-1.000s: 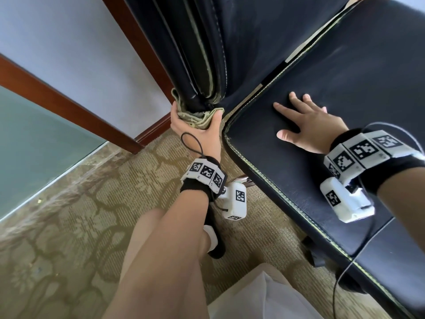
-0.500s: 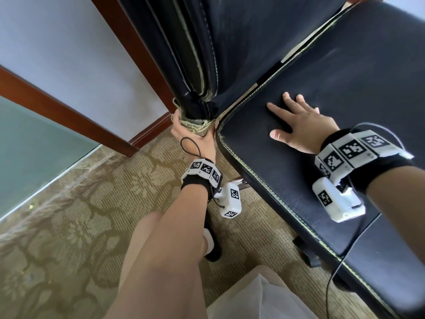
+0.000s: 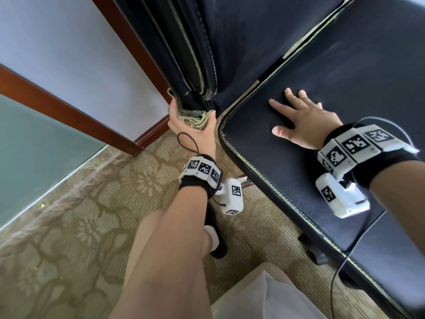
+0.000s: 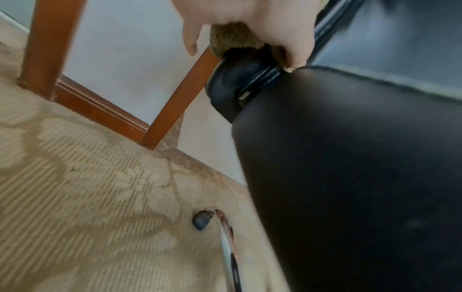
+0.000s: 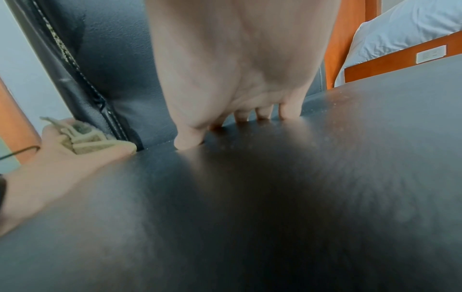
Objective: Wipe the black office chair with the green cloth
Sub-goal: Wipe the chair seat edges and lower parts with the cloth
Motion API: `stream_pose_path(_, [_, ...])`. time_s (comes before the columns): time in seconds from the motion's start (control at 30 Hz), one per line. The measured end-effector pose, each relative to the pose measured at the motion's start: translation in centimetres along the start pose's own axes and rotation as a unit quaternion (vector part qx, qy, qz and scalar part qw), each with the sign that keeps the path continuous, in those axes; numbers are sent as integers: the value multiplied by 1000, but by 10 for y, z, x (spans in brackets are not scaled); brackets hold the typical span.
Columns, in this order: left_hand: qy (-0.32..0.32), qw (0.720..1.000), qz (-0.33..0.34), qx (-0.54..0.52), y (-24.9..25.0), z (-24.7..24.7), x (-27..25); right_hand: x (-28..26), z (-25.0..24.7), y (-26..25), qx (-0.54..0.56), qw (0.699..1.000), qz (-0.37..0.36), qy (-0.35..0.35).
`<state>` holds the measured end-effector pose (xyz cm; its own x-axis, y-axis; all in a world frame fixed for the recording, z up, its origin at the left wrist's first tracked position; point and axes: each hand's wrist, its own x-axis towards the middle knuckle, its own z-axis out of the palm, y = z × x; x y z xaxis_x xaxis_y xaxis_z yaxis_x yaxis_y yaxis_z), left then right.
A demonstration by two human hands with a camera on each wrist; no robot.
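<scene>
The left hand [image 3: 193, 128] holds the green cloth [image 3: 195, 116], with its fingers and thumb curled around the folded cloth. The cloth is pressed up against the bottom end of the backrest [image 3: 197, 65] of the black office chair [image 3: 345, 72], right at the corner where the backrest meets the seat [image 3: 299, 162]. In the left wrist view, the cloth [image 4: 232, 39] sits bunched between the thumb and fingers, on top of the dark rounded edge of the chair.

The right hand [image 3: 303, 122] lies flat on the seat with straight, spread fingers [image 5: 287, 110] and holds nothing. It is near the back of the seat, apart from the left hand.

Under the chair is a patterned carpet [image 3: 80, 226]. A chair wheel [image 4: 201, 220] on a shiny metal leg stands on it. Behind the chair is a wall with brown wood trim [image 3: 69, 111].
</scene>
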<state>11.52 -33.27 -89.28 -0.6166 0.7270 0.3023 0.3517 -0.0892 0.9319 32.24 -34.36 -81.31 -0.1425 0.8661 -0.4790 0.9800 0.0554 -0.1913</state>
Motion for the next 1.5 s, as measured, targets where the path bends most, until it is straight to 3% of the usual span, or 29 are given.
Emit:
stream_pose_path(0.27, [-57, 994, -41, 83, -17, -10, -5, 5, -1, 4, 0, 1000, -2, -18])
stream_pose_path(0.5, [18, 1000, -20, 0, 10, -12, -1, 1, -1, 3, -1, 1000, -4, -14])
stream_pose_path(0.67, [22, 1000, 13, -3, 23, -8, 0, -1, 0, 3, -3, 1000, -5, -12])
stream_pose_path(0.87, [-89, 996, -14, -1, 25, -17, -8, -4, -1, 2, -2, 1000, -5, -11])
stream_pose_path(1.0, [-198, 979, -55, 3, 27, -32, 0, -3, 0, 3, -1, 1000, -7, -9])
stream_pose_path(1.07, [-219, 974, -50, 8, 29, -36, 2, -3, 0, 4, 1, 1000, -7, -9])
stream_pose_path(1.27, [-97, 995, -2, 6, 31, -23, -2, -4, 0, 4, 3, 1000, -10, -8])
stream_pose_path(1.37, [-34, 999, -14, -11, 34, -12, -4, -4, 1, 4, 4, 1000, -12, -8])
stream_pose_path(1.5, [3, 1000, -14, 1, 30, -6, -3, -3, 1, 4, 5, 1000, -13, -9])
